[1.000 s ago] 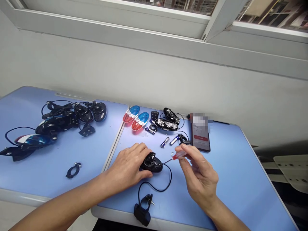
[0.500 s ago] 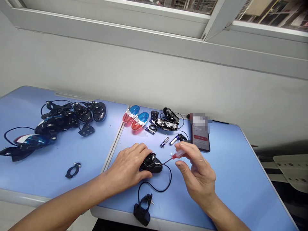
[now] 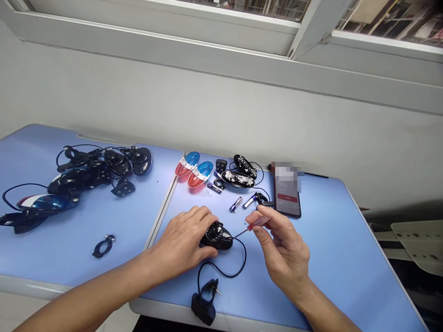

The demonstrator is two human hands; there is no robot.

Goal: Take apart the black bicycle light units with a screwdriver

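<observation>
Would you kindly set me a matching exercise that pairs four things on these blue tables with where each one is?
1 screwdriver
2 black casing
3 phone
4 ring clamp

A near the front of the left table
B under the left hand
C right of the batteries
D in the right hand

Pairs: 1-D, 2-B, 3-C, 4-A

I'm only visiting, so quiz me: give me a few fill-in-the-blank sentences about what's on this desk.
1. The left hand holds down a ____ oval housing on the table.
2. The right hand pinches a small screwdriver with a ____ handle.
3. The smartphone lies to the ____ of the loose batteries.
4. The two lens covers are red and ____.

Missing words: black; red; right; blue.
</observation>
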